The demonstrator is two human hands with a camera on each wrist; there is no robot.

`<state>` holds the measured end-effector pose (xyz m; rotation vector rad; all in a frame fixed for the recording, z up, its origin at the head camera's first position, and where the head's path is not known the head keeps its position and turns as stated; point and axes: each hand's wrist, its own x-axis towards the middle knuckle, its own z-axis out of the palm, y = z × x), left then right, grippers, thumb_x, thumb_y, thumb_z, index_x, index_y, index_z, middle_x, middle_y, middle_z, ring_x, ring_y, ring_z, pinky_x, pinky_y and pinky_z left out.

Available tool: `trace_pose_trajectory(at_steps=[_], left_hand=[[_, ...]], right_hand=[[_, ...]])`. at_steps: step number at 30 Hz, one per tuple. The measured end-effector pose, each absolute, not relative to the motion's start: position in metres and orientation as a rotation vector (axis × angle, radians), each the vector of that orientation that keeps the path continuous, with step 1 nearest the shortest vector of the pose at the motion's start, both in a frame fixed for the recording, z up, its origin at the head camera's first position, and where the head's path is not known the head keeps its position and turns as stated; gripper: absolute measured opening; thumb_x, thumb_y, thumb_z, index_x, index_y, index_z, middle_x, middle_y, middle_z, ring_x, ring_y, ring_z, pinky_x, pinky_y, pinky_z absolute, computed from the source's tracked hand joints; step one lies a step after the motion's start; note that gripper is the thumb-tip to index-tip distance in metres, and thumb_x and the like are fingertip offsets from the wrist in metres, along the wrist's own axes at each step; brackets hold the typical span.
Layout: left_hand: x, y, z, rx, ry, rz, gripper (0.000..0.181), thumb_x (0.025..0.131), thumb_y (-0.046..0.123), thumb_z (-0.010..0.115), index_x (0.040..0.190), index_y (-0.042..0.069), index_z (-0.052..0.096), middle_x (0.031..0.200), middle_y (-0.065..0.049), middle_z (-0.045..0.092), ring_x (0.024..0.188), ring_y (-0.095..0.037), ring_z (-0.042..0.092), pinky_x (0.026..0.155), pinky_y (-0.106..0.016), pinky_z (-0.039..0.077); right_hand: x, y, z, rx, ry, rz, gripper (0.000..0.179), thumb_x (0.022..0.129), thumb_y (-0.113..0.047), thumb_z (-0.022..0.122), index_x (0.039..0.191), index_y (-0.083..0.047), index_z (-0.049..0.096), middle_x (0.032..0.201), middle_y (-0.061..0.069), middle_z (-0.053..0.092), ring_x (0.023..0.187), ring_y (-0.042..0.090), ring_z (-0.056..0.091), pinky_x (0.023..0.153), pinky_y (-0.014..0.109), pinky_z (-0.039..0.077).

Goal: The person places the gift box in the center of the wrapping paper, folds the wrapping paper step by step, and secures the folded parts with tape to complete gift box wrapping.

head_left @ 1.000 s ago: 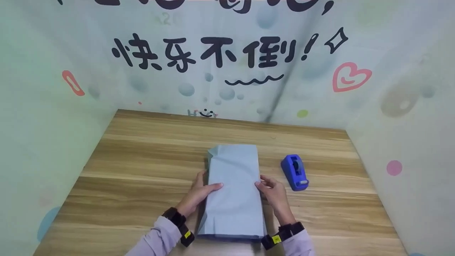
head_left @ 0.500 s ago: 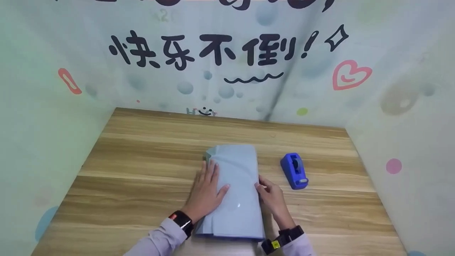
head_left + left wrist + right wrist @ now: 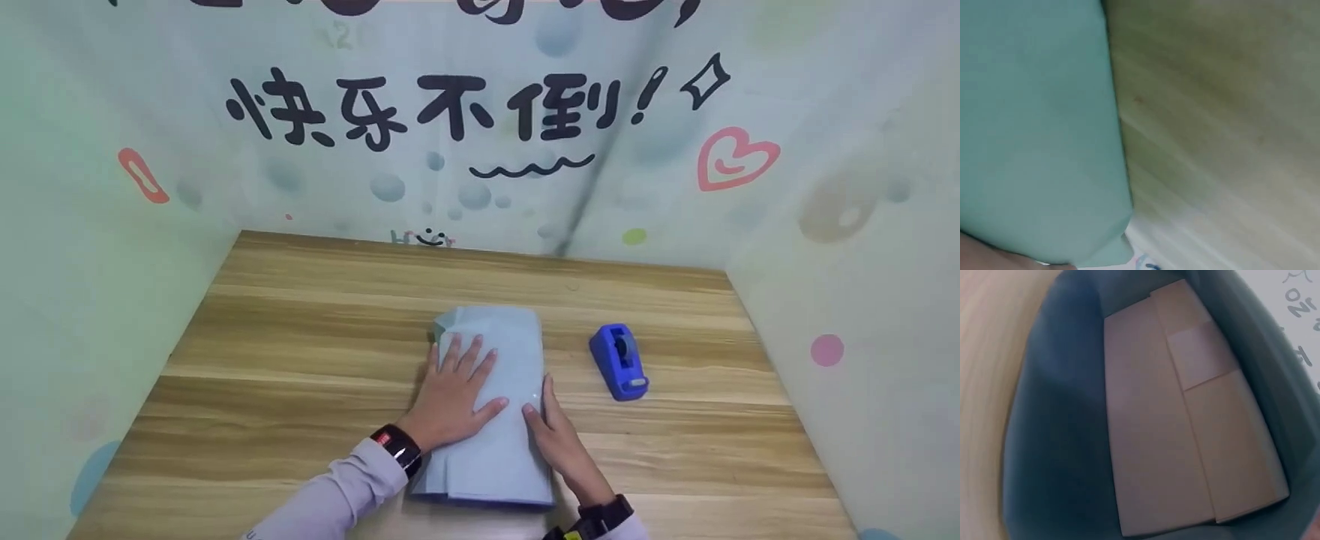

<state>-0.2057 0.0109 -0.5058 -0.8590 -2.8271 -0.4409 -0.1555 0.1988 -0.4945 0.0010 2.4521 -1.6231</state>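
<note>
A long box wrapped in light blue paper lies on the table, its near end facing the person. In the right wrist view, a brown cardboard box shows inside the unfolded end of the blue paper. My left hand lies flat on top of the paper with fingers spread. At the right long edge, my right hand touches the package, thumb on the top and straight fingers along the side. The left wrist view shows the blue paper and a bit of skin at the bottom left.
A blue tape dispenser stands on the wooden table, right of the package. Printed cloth walls rise behind the table and on both sides. A black band is on the left wrist.
My left hand has gone from gripping the left edge to lying flat on top, sliding toward the middle. The right hand's fingers have straightened along the right edge, moving slightly nearer the person.
</note>
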Motion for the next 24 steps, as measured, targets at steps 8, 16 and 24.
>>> trace_pose_trajectory(at_steps=[8, 16, 24], left_hand=[[-0.203, 0.021, -0.501, -1.258, -2.724, -0.427, 0.072, 0.093, 0.059, 0.033, 0.147, 0.013, 0.026, 0.155, -0.005, 0.021, 0.143, -0.029, 0.015, 0.114, -0.053, 0.01], [-0.207, -0.001, -0.502, -1.44, -2.617, -0.523, 0.055, 0.098, 0.043, 0.035, 0.142, 0.01, 0.037, 0.147, -0.003, 0.039, 0.141, -0.022, 0.024, 0.115, -0.044, 0.017], [-0.206, -0.008, -0.506, -1.418, -2.634, -0.419, 0.053, 0.095, 0.054, 0.031, 0.143, 0.031, 0.034, 0.154, 0.004, 0.023, 0.143, -0.024, 0.017, 0.115, -0.051, 0.012]], right_hand=[[-0.157, 0.207, -0.493, -0.022, 2.324, -1.781, 0.061, 0.1, -0.012, 0.037, 0.147, 0.002, 0.0, 0.153, 0.023, -0.003, 0.141, 0.037, -0.005, 0.114, 0.052, -0.001], [-0.159, 0.211, -0.498, -0.115, 2.244, -1.793, 0.061, 0.1, -0.011, 0.036, 0.147, 0.001, 0.0, 0.154, 0.021, -0.003, 0.142, 0.033, -0.005, 0.115, 0.049, 0.0], [-0.166, 0.247, -0.494, -0.129, 2.279, -1.787, 0.061, 0.096, -0.014, 0.048, 0.147, -0.001, 0.018, 0.151, 0.023, 0.021, 0.134, 0.041, 0.031, 0.107, 0.048, 0.034]])
